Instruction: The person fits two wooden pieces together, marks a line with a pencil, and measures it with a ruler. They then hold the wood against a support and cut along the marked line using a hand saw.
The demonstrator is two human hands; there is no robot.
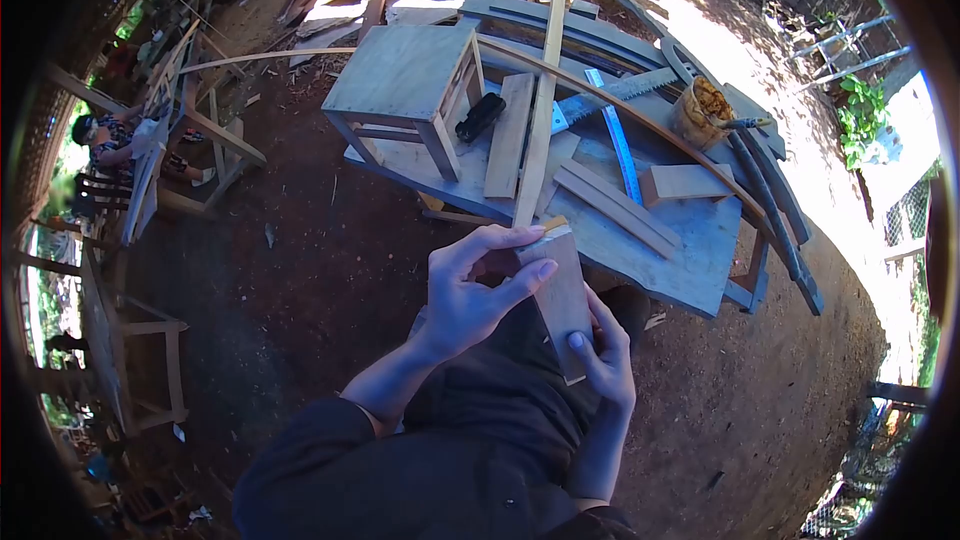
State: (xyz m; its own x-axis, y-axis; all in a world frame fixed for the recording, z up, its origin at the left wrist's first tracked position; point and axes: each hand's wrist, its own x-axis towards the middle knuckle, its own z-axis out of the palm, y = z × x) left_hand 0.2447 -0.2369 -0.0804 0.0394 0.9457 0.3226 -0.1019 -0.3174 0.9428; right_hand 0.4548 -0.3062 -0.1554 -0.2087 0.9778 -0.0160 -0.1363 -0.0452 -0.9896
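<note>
Over the lap, just short of the workbench, both hands meet on a short wooden block. Left hand comes in from above, wrist bent, thumb and forefinger curled round the block's upper end, the other fingers laid along its near face, a closed grip on the wood. Right hand sits under the lower end, palm up, fingers wrapped narrow round the edge, thumb tip showing on the face. Block tilted, top end up near the bench edge, bottom end down toward the dark trousers. Both forearms angle inward, dark sleeves pushed back. Up on the bench: a small stool, a long slat, a handsaw, a blue ruler and a tub. Far left, another person sits among wooden frames.
</note>
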